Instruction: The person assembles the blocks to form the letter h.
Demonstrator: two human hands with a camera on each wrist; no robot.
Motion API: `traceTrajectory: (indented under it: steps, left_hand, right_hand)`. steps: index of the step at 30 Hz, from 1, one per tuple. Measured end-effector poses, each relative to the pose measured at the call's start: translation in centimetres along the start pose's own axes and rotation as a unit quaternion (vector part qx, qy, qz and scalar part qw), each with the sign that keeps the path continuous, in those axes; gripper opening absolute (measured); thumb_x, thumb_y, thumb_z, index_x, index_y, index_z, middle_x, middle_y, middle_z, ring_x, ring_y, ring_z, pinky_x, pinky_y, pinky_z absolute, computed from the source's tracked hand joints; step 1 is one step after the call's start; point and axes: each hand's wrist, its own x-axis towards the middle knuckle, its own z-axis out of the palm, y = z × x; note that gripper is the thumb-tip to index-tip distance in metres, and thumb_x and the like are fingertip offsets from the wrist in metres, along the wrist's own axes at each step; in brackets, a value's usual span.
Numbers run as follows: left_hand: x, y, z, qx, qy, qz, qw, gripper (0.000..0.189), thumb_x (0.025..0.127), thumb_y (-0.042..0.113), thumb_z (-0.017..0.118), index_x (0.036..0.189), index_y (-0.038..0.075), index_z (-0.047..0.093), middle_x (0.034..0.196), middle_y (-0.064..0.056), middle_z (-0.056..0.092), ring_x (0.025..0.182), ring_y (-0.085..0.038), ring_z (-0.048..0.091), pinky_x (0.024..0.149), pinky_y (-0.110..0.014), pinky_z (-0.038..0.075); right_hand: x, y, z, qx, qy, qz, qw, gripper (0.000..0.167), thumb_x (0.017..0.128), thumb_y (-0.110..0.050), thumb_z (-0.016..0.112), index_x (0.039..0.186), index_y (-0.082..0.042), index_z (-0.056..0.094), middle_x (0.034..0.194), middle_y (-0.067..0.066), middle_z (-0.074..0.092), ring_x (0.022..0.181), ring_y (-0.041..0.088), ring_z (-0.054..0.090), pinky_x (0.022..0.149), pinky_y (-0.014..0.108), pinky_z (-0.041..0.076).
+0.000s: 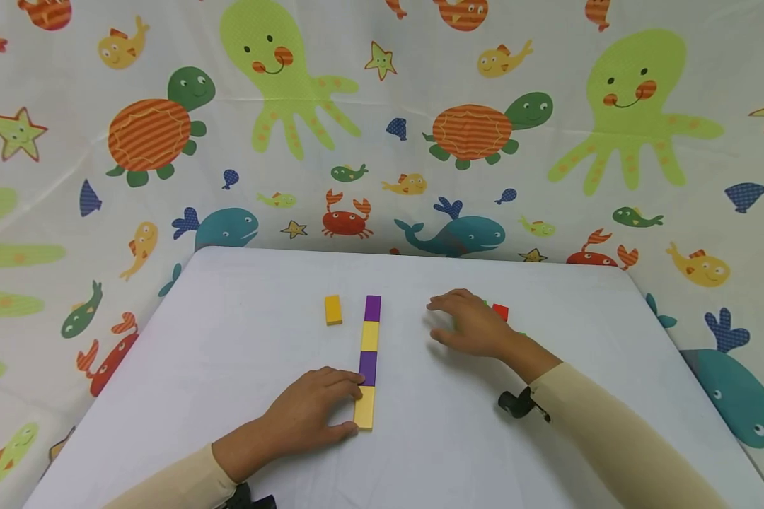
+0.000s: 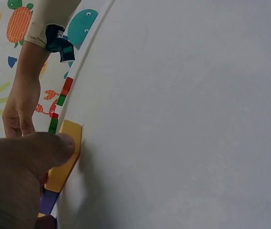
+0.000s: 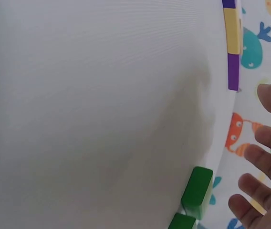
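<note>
Your loose left hand (image 1: pixel 310 410) touches the row's (image 1: pixel 370 336) 6-o'clock yellow block (image 1: pixel 366 411); uneven push may skew it; splayed right hand (image 1: pixel 475 324), at 2 o'clock, may sweep a green block (image 3: pixel 197 189)

White matte tabletop (image 1: pixel 229 353) in front of me, far corners rounded, far edge running nearly straight left to right. White printed backdrop (image 1: pixel 395 92) stands behind the far edge and carries on down the left and right sides. Sea-life print: 2 whole green octopuses (image 1: pixel 637 71) up high, 2 whole orange-shelled turtles (image 1: pixel 149 134), 2 teal whales (image 1: pixel 465 237) along the far table edge, 1 red crab (image 1: pixel 347 223) between them, 1 bigger-looking whale (image 1: pixel 735 396) at right. Light's soft, shadows on the tabletop diffuse.
</note>
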Motion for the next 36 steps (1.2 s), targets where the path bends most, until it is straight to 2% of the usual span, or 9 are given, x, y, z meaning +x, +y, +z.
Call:
traceTrajectory:
  steps: [7, 13, 19, 24, 36]
  left_hand:
    - [0.0, 0.1, -0.1, 0.001, -0.007, -0.005, 1.0, 0.034, 0.085, 0.037, 0.083, 0.111, 0.021, 0.068, 0.135, 0.008, 0.063, 0.12, -0.014, 0.058, 0.1, -0.041, 0.049]
    - [0.0, 0.1, -0.1, 0.004, -0.006, -0.005, 1.0, 0.034, 0.085, 0.038, 0.083, 0.111, 0.021, 0.068, 0.135, 0.008, 0.063, 0.119, -0.015, 0.059, 0.1, -0.041, 0.05]
    - [0.1, -0.1, -0.1, 0.009, -0.006, 0.001, 0.9999, 0.034, 0.085, 0.037, 0.082, 0.111, 0.021, 0.068, 0.135, 0.007, 0.063, 0.12, -0.015, 0.059, 0.1, -0.041, 0.049]
    - [0.1, 0.0, -0.1, 0.007, -0.01, -0.003, 0.9999, 0.034, 0.085, 0.037, 0.082, 0.111, 0.021, 0.068, 0.135, 0.007, 0.063, 0.12, -0.015, 0.059, 0.1, -0.041, 0.049]
    - [0.1, -0.1, 0.1, 0.006, 0.0, 0.001, 1.0, 0.034, 0.084, 0.038, 0.083, 0.111, 0.021, 0.068, 0.135, 0.007, 0.063, 0.12, -0.014, 0.059, 0.1, -0.041, 0.05]
  right_hand:
    - [-1.8, 0.8, -0.6, 0.021, 0.012, 0.009, 0.9997, 0.054, 0.09, -0.036, 0.077, 0.138, -0.013, 0.064, 0.144, 0.001, 0.059, 0.139, 0.028, 0.043, 0.11, 0.052, 0.042]
    - [-3.1, 1.8, -0.9, 0.012, 0.033, 0.002, 0.9994, 0.057, 0.089, -0.034, 0.079, 0.138, -0.011, 0.064, 0.142, 0.005, 0.06, 0.136, 0.03, 0.046, 0.109, 0.055, 0.042]
    - [-4.1, 2.7, -1.2, 0.005, 0.039, 0.019, 0.9991, 0.057, 0.088, -0.034, 0.081, 0.139, -0.013, 0.062, 0.137, 0.007, 0.061, 0.131, 0.031, 0.049, 0.105, 0.056, 0.046]
    - [-5.0, 3.5, -1.2, -0.004, 0.031, 0.031, 0.999, 0.059, 0.089, -0.034, 0.08, 0.141, -0.012, 0.061, 0.144, 0.009, 0.058, 0.136, 0.034, 0.045, 0.108, 0.058, 0.041]
    - [-5.6, 5.5, -1.3, 0.007, 0.035, 0.066, 0.9972, 0.06, 0.087, -0.031, 0.083, 0.139, -0.012, 0.061, 0.136, 0.006, 0.062, 0.135, 0.032, 0.045, 0.108, 0.057, 0.042]
